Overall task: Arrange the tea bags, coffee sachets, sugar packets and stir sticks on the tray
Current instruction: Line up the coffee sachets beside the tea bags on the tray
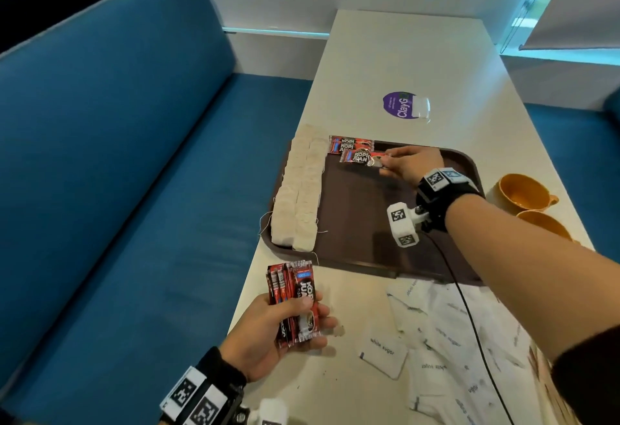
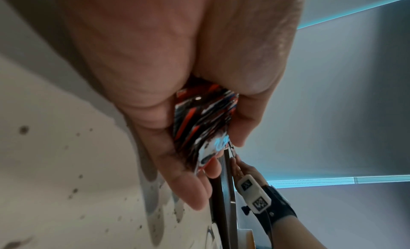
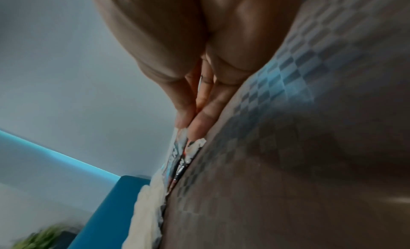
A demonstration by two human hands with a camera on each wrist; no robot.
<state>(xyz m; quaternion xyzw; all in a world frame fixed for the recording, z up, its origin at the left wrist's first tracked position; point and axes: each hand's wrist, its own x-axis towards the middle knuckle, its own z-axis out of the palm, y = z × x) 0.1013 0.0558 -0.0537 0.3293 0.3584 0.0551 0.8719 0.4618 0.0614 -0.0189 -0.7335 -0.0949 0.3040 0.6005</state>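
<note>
We lay coffee sachets on the tray, one by one.

Nearest, our left hand (image 1: pixel 268 334) grips a fanned stack of red-and-black foil coffee sachets (image 1: pixel 295 300); white paper sugar packets (image 1: pixel 436 334) lie right of it. Farther, our right hand (image 1: pixel 411 164) pinches one red coffee sachet (image 1: pixel 364 158) on the dark brown plastic tray (image 1: pixel 362 223), with pale tea bags (image 1: pixel 298 190) left of that grip.

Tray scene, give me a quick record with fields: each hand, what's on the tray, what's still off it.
left hand: grips a stack of coffee sachets above the table
right hand: pinches one sachet at the tray's far edge
tray: two rows of tea bags along its left side, other coffee sachets at the far edge
off tray: sugar packets, orange cups
stir sticks: not seen
</note>
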